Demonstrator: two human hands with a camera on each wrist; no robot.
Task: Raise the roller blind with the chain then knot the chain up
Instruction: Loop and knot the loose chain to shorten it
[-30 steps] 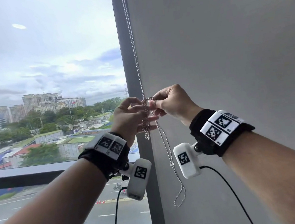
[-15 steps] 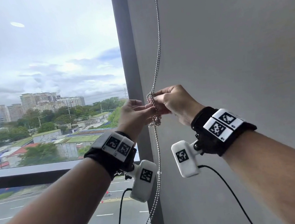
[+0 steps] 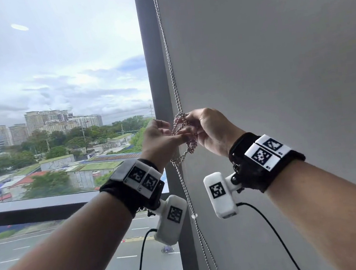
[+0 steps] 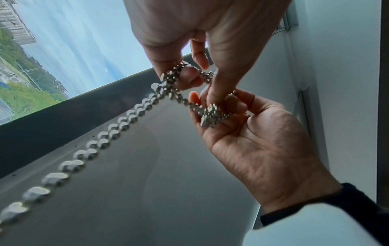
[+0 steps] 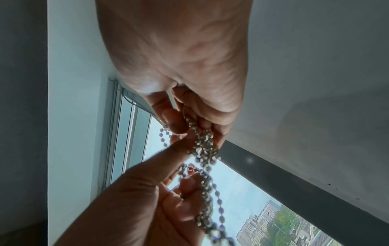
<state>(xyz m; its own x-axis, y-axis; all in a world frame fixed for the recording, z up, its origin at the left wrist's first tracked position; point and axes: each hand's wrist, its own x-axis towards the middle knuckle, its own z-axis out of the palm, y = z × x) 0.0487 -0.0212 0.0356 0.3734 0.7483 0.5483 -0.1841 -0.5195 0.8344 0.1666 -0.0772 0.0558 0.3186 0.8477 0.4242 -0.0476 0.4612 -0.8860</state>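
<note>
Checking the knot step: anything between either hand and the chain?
Nothing visible. The left hand and right hand both already pinch the chain at its bunched loops, beside the window frame.

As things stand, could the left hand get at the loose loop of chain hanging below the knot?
Probably yes. The left hand sits just above the hanging loop, nothing lies between them, but it pinches the chain at the knot and must release first.

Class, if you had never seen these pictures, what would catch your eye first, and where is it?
First, the two hands meeting mid-frame: the left hand and right hand pinch a bunched metal bead chain beside the dark window frame. Its loop hangs below them. Left of the frame, the window shows cloudy sky over city buildings.
</note>
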